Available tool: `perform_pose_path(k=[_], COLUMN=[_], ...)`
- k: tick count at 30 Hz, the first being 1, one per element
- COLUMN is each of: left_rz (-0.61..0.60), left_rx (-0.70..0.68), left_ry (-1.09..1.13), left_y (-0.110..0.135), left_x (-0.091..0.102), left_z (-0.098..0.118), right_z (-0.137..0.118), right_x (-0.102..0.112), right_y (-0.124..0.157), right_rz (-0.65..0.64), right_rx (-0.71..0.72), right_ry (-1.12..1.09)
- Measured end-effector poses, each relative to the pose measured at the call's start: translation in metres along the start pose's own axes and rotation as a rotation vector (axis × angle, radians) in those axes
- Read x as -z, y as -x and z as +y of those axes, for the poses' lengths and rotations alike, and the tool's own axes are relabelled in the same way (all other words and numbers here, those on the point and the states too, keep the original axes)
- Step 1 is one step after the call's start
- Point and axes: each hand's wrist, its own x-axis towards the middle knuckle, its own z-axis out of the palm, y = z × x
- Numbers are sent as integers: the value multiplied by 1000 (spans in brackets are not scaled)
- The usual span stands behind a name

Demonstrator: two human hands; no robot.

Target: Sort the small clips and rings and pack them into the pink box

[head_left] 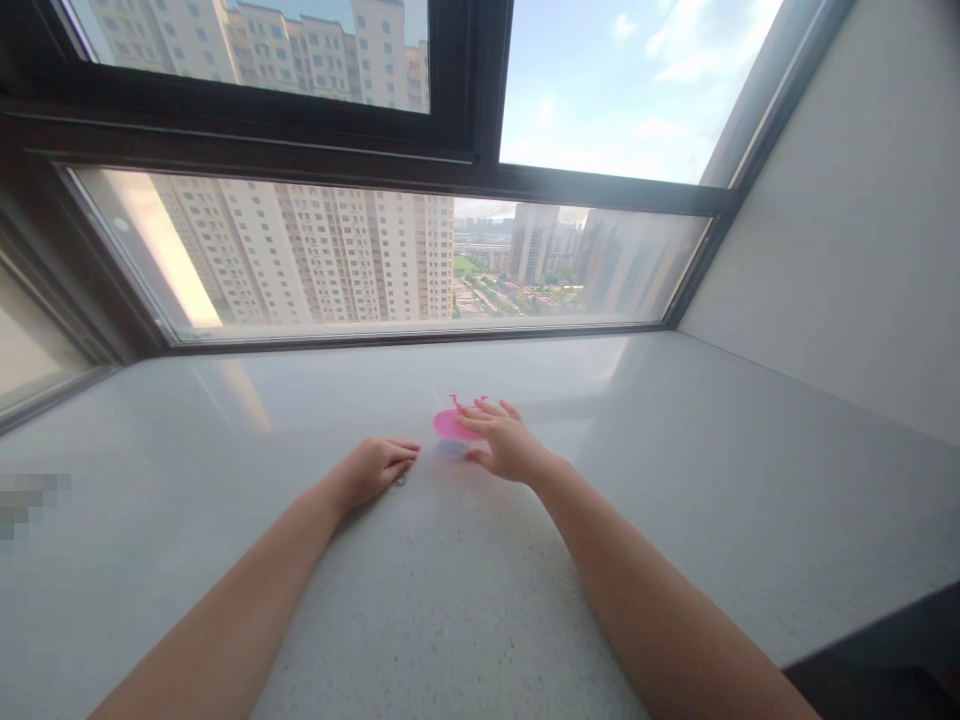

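Observation:
A small container with a bright pink lid (452, 426) and a clear, pale body (453, 449) stands on the white stone window sill. Two thin pink prongs stick up behind the lid. My right hand (504, 440) grips the container from the right, fingers laid over the lid and thumb low at its near side; the hand hides the container's right part. Just left of it, my left hand (379, 468) rests on the sill with its fingers closed together. Thin dark loops (400, 480) show under those fingers; what they belong to is too small to tell.
The pale speckled sill (450, 600) runs up to a dark-framed window (420, 342) with tall buildings outside. A white wall (840, 250) bounds the right side. A dark object (892, 660) lies at the lower right edge, and a blurred patch (26, 500) is at far left.

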Motion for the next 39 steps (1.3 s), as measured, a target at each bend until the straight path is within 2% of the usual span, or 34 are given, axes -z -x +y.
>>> perform_pose_path(k=[6,13,19,24,27,31,33,37,39], left_rz=[156,322,294,251,134,57,73,190,175], left_rx=[117,266,272,212,75,79,105,156,165], left_ry=[-13,-32,17,-10,-165,-170,-137,-193,-224], left_y=[6,4,9,26,32,34,34,37,38], left_x=[14,11,7,2,-1,0,4,15,20], left_z=[-8,-19,-19,-5,5,9,7,-1,-4], right_z=[-14,-25,-21,-13,-12,-12,-12,-13,-18], right_x=[-5,-10,-8,-6,-10,-16,-16,-11,-7], right_y=[-8,-13,-19,-20,-16,-10,-8,-4,-2], right_rz=[-5,-8,-83,-151,-75,64,110,196,263], right_rx=[73,67,91,180,190,181,195,220,217], right_ry=[-34,-36,45,105,111,76,55,22,-1])
